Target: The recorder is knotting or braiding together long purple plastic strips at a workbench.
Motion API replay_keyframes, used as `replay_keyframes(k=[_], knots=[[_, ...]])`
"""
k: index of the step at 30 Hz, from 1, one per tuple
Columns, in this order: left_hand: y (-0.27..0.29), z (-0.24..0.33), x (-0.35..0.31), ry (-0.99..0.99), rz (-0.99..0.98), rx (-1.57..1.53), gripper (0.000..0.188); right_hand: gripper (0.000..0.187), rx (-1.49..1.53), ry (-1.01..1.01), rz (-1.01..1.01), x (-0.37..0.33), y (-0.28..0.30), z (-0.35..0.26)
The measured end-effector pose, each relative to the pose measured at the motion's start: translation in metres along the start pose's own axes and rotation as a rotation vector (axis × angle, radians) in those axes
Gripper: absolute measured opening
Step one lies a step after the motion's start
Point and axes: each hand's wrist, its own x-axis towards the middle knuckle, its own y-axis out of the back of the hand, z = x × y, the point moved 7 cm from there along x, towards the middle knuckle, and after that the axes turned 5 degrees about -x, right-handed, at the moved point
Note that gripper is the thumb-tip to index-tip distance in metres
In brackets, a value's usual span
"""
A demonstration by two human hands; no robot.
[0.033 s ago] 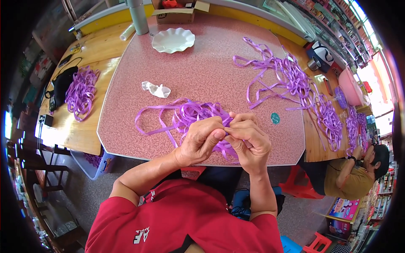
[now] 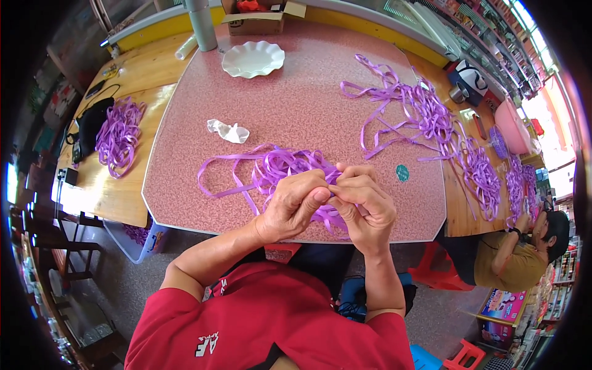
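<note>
Just above the near edge of the pink speckled table, my left hand (image 2: 296, 205) and my right hand (image 2: 364, 208) meet, fingers pinched together. Between the fingertips a small piece of purple ribbon shows; most of it is hidden by the fingers. Under and behind both hands lies a loose tangle of purple ribbon (image 2: 274, 168), with long loops spreading to the left. Beyond that heap, a crumpled white tissue (image 2: 229, 131) rests on the tabletop.
A scalloped white plate (image 2: 253, 59) sits far back, near a cardboard box (image 2: 256, 21). More purple ribbon (image 2: 425, 111) spreads across the right side, and another heap (image 2: 120, 135) lies on the wooden table at left. At far right, another person (image 2: 518, 253) handles ribbon.
</note>
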Motion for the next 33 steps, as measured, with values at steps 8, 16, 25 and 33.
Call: replay_keyframes(k=[8, 16, 25, 33], knots=[[0.013, -0.014, 0.005, 0.038, -0.218, 0.342, 0.015, 0.019, -0.173, -0.237, 0.037, -0.008, 0.020, 0.045], [0.023, -0.032, -0.006, 0.093, -0.132, 0.587, 0.022, 0.019, -0.704, -0.422, -0.040, -0.018, 0.087, 0.143], [0.006, -0.038, 0.002, 0.108, -0.173, 0.407, 0.018, 0.009, -0.663, -0.255, -0.078, -0.004, 0.062, 0.133], [-0.021, -0.043, 0.029, 0.132, -0.139, 0.172, 0.031, 0.014, -0.166, -0.403, -0.020, -0.006, 0.039, 0.088]])
